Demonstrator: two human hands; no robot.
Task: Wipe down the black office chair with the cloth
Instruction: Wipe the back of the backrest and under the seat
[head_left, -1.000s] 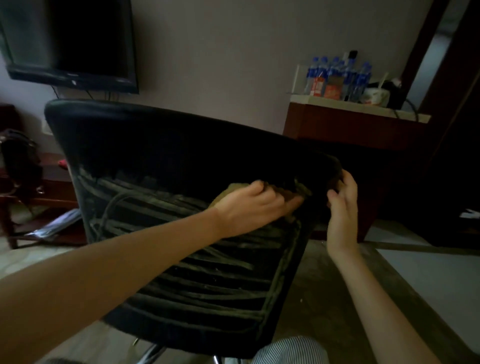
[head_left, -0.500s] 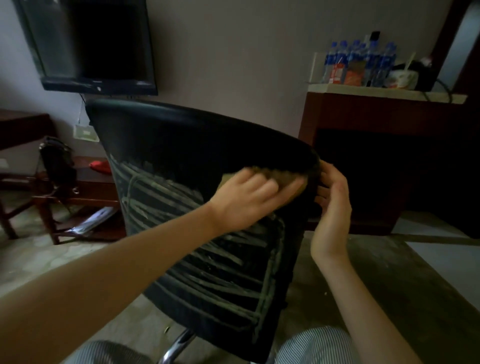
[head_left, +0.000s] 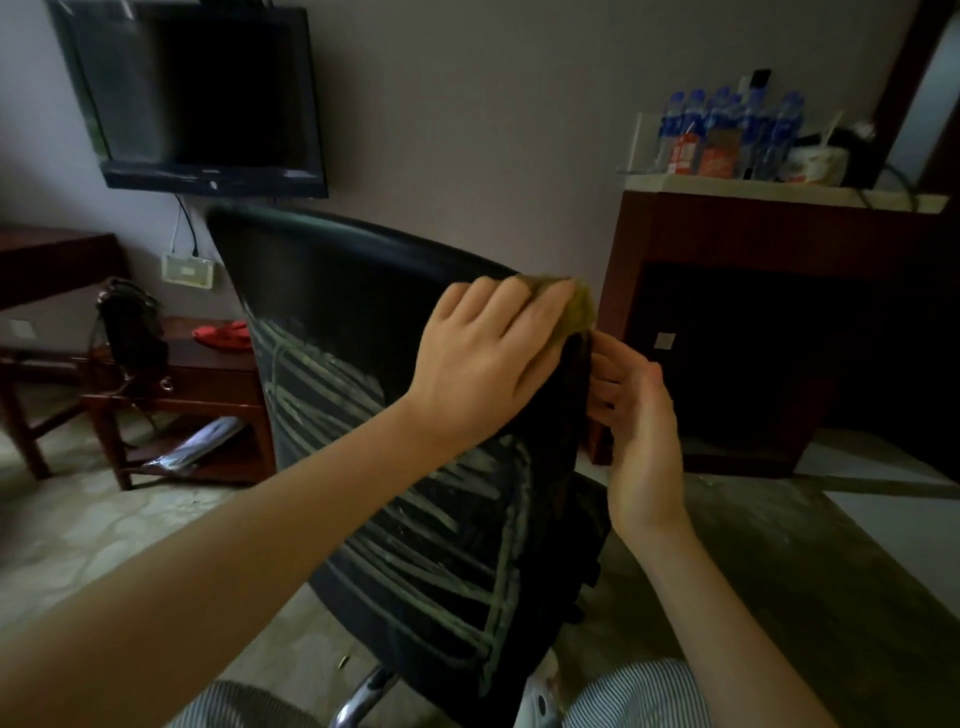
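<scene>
The left hand (head_left: 483, 364), fingers laid nearly flat, is pressing the cloth (head_left: 574, 309) onto the upper right corner of the chair (head_left: 363, 312) back, while the right hand (head_left: 641, 421) is curling round that side edge, likely bracing the chair against the push.

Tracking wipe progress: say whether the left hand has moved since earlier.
Yes: the left hand slid the cloth up and right to the top corner of the chair.
</scene>
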